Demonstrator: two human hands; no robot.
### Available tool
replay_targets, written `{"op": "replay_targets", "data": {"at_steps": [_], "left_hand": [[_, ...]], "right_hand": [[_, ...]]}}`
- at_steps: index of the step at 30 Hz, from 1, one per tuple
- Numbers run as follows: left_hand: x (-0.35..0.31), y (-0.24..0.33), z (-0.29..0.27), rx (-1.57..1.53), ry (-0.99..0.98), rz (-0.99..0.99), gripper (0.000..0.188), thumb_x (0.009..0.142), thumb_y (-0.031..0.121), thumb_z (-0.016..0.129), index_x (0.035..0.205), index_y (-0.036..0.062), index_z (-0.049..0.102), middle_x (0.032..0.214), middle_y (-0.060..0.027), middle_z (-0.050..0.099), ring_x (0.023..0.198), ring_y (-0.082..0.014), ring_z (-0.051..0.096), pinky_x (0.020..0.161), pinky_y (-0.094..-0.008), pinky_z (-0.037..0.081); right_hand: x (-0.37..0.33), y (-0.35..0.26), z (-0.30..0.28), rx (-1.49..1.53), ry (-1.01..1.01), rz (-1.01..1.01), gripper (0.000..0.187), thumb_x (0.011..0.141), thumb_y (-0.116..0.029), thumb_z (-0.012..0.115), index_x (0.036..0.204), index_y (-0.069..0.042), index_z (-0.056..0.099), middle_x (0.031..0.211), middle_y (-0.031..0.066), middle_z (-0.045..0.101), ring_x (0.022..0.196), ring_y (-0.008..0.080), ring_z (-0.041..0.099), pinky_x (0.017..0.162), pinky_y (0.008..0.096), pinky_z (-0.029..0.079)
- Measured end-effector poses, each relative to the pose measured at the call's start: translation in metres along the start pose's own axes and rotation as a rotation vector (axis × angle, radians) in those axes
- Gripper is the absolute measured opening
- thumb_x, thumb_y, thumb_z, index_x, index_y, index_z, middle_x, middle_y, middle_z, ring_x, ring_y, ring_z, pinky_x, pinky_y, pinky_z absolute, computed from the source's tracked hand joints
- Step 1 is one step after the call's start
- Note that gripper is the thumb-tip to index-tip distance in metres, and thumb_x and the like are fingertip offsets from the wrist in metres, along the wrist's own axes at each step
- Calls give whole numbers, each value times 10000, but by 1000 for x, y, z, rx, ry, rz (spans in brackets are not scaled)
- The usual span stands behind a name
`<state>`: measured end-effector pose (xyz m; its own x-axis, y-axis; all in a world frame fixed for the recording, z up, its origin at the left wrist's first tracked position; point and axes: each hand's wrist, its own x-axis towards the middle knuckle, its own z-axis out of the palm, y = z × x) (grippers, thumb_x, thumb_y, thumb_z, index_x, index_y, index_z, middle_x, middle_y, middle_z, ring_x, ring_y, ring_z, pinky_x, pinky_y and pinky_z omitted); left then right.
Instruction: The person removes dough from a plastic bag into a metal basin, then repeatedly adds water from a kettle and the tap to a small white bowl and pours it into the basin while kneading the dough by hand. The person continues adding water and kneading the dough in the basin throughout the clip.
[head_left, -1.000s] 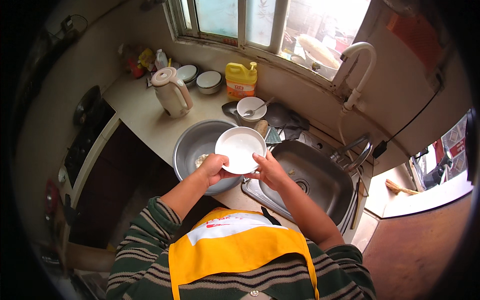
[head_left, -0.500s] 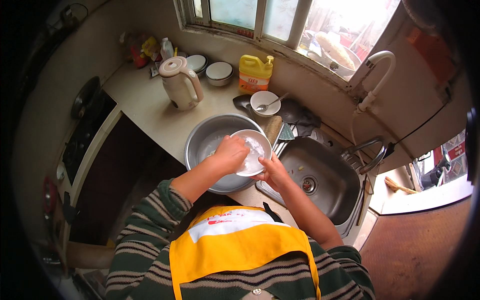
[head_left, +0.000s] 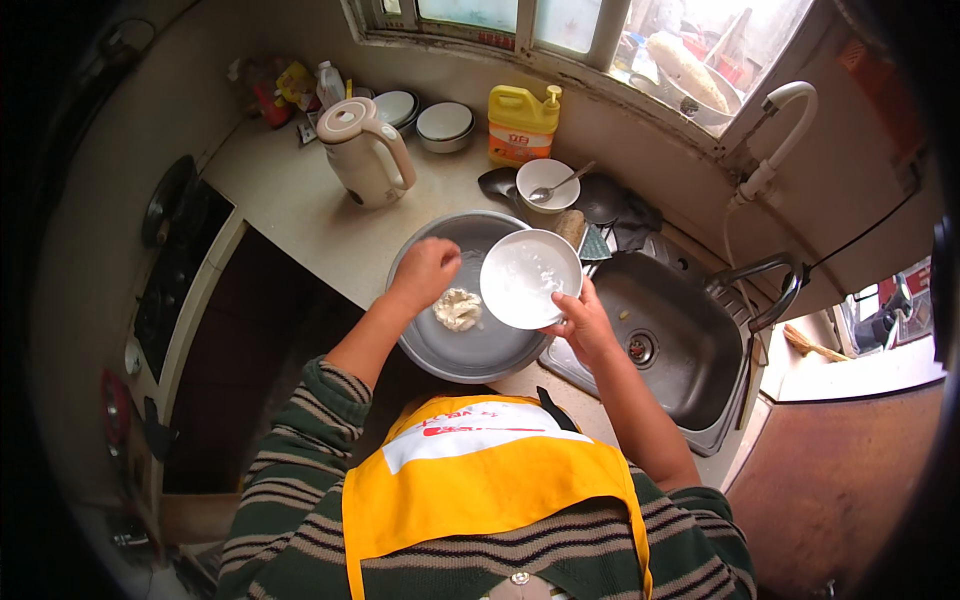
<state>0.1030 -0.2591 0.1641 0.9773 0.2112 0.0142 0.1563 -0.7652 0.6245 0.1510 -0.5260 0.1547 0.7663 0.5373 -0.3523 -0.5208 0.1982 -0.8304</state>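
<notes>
A white bowl (head_left: 525, 275) with white powdery residue inside is tilted over the right side of a grey metal basin (head_left: 478, 372). My right hand (head_left: 580, 318) grips its lower right rim, thumb on the inside edge. My left hand (head_left: 428, 272) hovers above the basin's left part, fingers curled together; whether anything is inside them is hidden. Just below that hand, a pale, rough lump of dough (head_left: 458, 309) lies on the basin floor.
To the right is a steel sink (head_left: 690, 340) with its faucet (head_left: 765, 290). Behind the basin stand a kettle (head_left: 360, 155), stacked bowls (head_left: 445, 123), a yellow pump jug (head_left: 523, 125) and a bowl with a spoon (head_left: 547, 187). A stove (head_left: 165, 270) is at far left.
My left hand has come out of the bowl and moved left over the basin. The bowl has shifted right and slightly up in my right hand, and the dough now shows.
</notes>
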Motion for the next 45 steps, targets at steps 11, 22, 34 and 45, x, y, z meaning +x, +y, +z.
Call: {"op": "replay_targets", "data": {"at_steps": [11,22,34,45], "left_hand": [[-32,-66,124,547,-294,57,460,747,125,649,1183,92,507,1142,-224,522,1006,-380,574,812,-481,499],[1,-90,115,284,-275,139,160,775,44,554,934,35,573,914,-219,599,861,-407,608,759,-466,498],[-26,-58,113,333,-690,90,486,714,115,695,1146,51,483,1199,-290,479,1005,-441,560,846,-445,489],[-16,-57,124,261,-576,22,251,768,52,569,1013,14,530,941,-259,618,939,-409,588,816,-462,469]], "right_hand": [[-3,3,-12,-415,242,-389,738,738,-69,691,1385,-92,336,1107,98,537,1000,193,546,813,321,487],[-24,-22,15,-1103,378,-825,756,681,-44,721,1357,-110,388,1247,121,431,1121,242,474,865,373,503],[-37,11,-53,32,677,-224,549,838,-214,602,1313,-100,353,1195,89,495,1050,230,553,754,438,571],[-39,55,-155,149,819,26,504,839,-158,568,1293,-100,357,1246,133,435,1088,299,516,805,495,537]]}}
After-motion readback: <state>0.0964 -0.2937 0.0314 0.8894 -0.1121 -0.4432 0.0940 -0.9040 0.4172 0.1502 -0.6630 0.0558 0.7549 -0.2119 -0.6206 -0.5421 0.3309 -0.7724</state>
